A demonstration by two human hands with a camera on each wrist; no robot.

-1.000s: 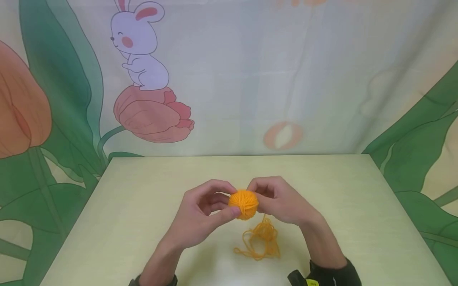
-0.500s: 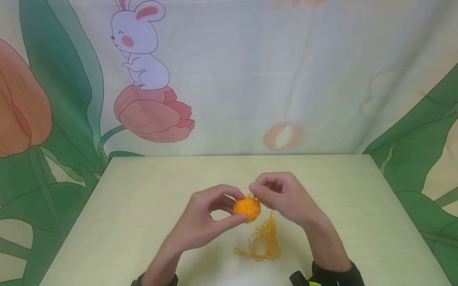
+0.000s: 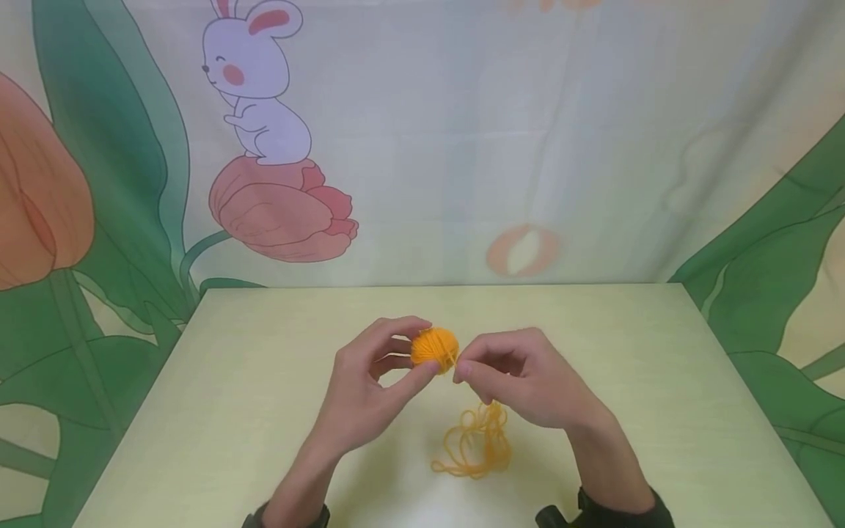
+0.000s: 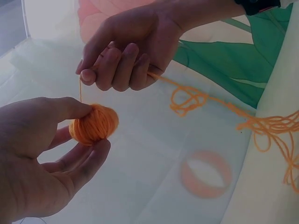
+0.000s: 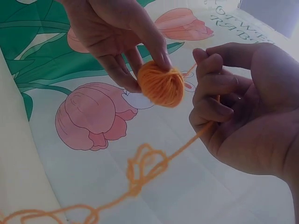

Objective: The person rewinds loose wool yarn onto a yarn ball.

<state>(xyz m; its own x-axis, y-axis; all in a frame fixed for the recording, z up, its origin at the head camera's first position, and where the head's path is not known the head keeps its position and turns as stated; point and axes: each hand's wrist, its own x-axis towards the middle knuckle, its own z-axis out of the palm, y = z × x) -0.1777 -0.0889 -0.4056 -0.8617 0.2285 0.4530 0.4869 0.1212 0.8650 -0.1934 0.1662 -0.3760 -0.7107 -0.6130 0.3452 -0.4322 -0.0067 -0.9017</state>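
An orange ball of yarn (image 3: 434, 350) is held above the table between the thumb and fingers of my left hand (image 3: 370, 392). Just right of it, my right hand (image 3: 528, 378) pinches the yarn strand between thumb and forefinger. In the left wrist view a short taut length of strand (image 4: 80, 91) runs from the ball (image 4: 96, 125) up to those fingertips. The strand passes through the curled fingers of the right hand (image 5: 247, 102) and trails down, with a small tangle (image 5: 145, 170) partway along. Below the hands, loose yarn (image 3: 475, 444) lies in loops.
The pale table (image 3: 264, 352) reaches back to a hanging cloth (image 3: 422, 147) printed with a rabbit and tulips. A dark band with a black device (image 3: 551, 515) sits at the right wrist.
The right hand rose with the strand over the ball, then came down on its near right side. The left hand dipped slightly, then lifted the ball up and to the left.
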